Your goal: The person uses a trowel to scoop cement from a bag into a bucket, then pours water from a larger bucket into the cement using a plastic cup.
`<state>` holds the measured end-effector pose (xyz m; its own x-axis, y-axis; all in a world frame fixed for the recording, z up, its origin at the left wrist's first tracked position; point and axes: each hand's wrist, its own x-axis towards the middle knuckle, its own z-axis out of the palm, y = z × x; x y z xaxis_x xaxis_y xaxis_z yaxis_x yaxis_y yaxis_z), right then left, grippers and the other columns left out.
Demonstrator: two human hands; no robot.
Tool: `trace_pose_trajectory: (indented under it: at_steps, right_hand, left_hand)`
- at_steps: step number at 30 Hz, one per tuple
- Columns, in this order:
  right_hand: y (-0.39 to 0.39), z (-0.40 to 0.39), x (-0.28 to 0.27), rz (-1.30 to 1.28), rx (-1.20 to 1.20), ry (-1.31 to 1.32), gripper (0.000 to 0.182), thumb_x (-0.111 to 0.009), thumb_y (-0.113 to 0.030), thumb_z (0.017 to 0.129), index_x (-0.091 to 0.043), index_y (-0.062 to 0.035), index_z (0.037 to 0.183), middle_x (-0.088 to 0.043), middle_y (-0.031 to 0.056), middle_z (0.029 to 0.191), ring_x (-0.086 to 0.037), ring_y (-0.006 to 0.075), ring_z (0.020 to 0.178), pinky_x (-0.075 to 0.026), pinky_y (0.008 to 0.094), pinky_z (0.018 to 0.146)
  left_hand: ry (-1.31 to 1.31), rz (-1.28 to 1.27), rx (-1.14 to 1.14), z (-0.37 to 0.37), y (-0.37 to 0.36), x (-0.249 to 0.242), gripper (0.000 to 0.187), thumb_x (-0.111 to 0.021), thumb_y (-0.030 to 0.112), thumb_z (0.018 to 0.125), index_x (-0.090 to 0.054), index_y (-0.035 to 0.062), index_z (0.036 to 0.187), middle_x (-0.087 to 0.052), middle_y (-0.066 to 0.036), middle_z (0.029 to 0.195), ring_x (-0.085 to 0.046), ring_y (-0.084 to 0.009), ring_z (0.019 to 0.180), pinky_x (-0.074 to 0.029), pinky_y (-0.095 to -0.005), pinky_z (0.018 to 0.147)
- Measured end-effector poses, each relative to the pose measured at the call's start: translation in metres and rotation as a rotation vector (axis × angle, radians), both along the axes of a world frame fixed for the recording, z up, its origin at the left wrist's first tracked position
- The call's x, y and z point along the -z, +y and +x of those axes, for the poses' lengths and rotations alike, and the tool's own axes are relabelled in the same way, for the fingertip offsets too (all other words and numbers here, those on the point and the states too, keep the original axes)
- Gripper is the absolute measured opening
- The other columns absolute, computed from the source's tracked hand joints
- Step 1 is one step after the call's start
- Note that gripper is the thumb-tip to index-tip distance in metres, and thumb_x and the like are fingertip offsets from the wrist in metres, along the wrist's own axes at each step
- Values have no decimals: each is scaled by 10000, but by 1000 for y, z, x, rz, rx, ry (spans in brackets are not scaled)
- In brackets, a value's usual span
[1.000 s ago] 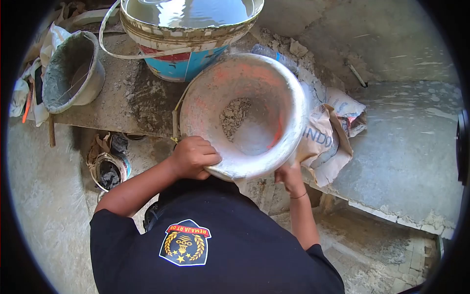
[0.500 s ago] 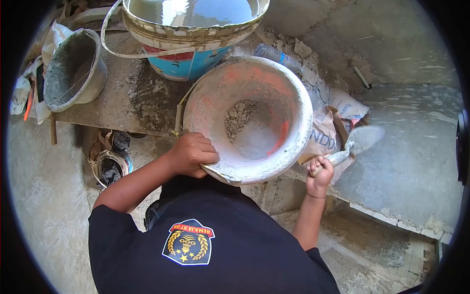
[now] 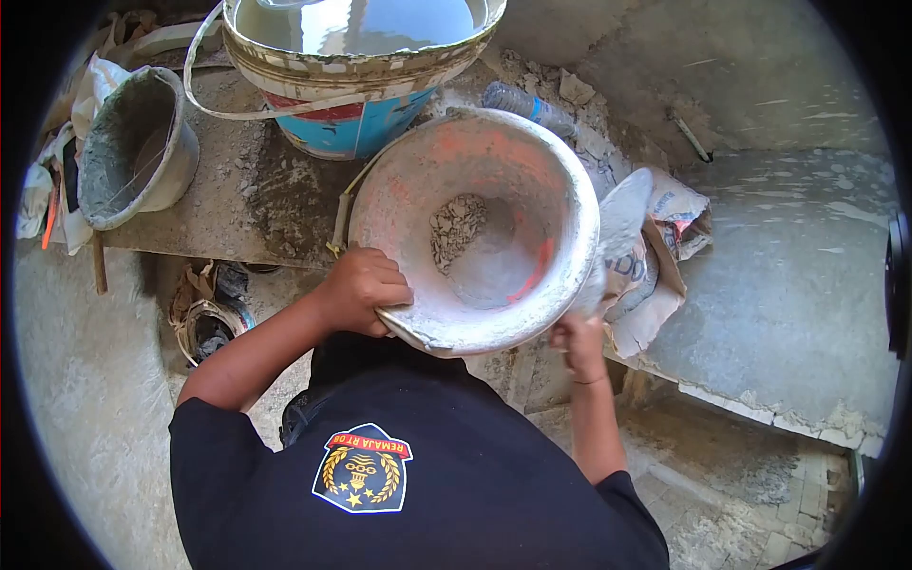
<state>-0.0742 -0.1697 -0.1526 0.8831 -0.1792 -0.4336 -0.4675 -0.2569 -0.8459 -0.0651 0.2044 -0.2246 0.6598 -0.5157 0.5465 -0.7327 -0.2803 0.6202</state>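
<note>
My left hand (image 3: 361, 285) grips the near-left rim of a mortar-caked orange bucket (image 3: 418, 180), tilted toward me. Grey powder and lumps (image 3: 458, 226) lie in its bottom. My right hand (image 3: 576, 337) is just under the bucket's right rim, closed on the handle of a trowel. The trowel's grey blade (image 3: 622, 217) points up beside the outside of the rim, over a paper cement bag (image 3: 665, 275).
A blue bucket of water (image 3: 366, 123) stands behind the orange one. A grey mortar-coated bucket (image 3: 133, 142) sits at the left on a dirty board (image 3: 237, 204). A plastic bottle (image 3: 522, 100) lies in rubble. A concrete slab (image 3: 788, 285) spreads to the right.
My right hand came out from under the rim holding the trowel, swung it out to the right, then brought the blade back up against the bucket's right side. The left hand stayed.
</note>
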Motion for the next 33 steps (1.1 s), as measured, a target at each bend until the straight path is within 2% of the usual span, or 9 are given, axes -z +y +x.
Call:
trace_pose_trajectory:
  at_steps: [3, 6, 9, 14, 17, 19, 24, 27, 33]
  right_hand:
    - [-32, 20, -13, 268, 204, -234, 112, -538, -93, 851, -539, -13, 773, -525, 46, 560, -499, 145, 418, -453, 306, 420]
    - [18, 9, -8, 197, 343, -285, 160, -520, -76, 842, -517, -34, 688, -499, 46, 545, -484, 150, 417, -443, 315, 422]
    - [18, -18, 4, 118, 80, 49, 153, -519, -63, 839, -491, -56, 689, -478, 31, 547, -458, 140, 414, -433, 318, 416]
    - [-23, 5, 4, 368, 345, -243, 54, -531, -52, 825, -547, -20, 784, -523, 49, 566, -507, 151, 443, -427, 317, 410]
    - [-7, -14, 30, -25, 28, -133, 16, -530, -38, 812, -529, -23, 807, -526, 49, 586, -503, 146, 434, -424, 304, 403]
    - [7, -21, 13, 122, 95, 19, 91, -563, -59, 812, -546, 5, 749, -546, 74, 588, -531, 156, 449, -419, 290, 391]
    - [3, -4, 10, 357, 413, -203, 48, -572, -41, 776, -557, 4, 776, -532, 67, 566, -510, 152, 421, -422, 285, 385]
    - [23, -12, 10, -82, -34, 135, 41, -559, -29, 779, -557, 11, 774, -529, 68, 569, -507, 155, 427, -419, 286, 392]
    - [13, 1, -1, 363, 408, -209, 54, -546, -4, 777, -496, -21, 789, -519, 83, 605, -493, 165, 442, -413, 294, 416]
  left_hand:
    - [4, -35, -21, -1, -1, 2, 278, -723, 194, 464, -629, 127, 716, -584, -5, 651, -601, -228, 647, -447, -364, 580]
    - [6, -32, -20, 0, -1, -1, 282, -721, 194, 463, -634, 127, 723, -592, -4, 659, -604, -227, 654, -448, -363, 583]
    - [5, 3, -6, 2, 2, 0, 300, -712, 185, 451, -667, 104, 736, -649, -17, 692, -631, -228, 656, -462, -356, 585]
    - [-6, 1, 8, 2, 3, 1, 305, -704, 202, 455, -667, 103, 741, -647, -20, 695, -628, -230, 652, -455, -360, 580]
    - [-23, 12, 25, 9, 3, -3, 303, -694, 211, 462, -667, 102, 744, -646, -19, 696, -623, -227, 646, -448, -360, 574]
    - [-13, 20, 27, 7, 5, -3, 303, -689, 214, 466, -668, 101, 747, -645, -18, 697, -621, -225, 643, -445, -359, 572]
    - [0, -37, 21, 9, 2, -4, 254, -701, 184, 444, -592, 114, 663, -553, -13, 616, -582, -241, 621, -435, -366, 572]
    - [-1, -16, 26, 11, 6, -3, 261, -700, 190, 439, -605, 113, 670, -550, -16, 610, -581, -243, 619, -433, -367, 568]
    - [-16, -83, 6, 11, 5, 8, 293, -701, 197, 441, -652, 99, 713, -593, -18, 641, -598, -235, 623, -440, -365, 564]
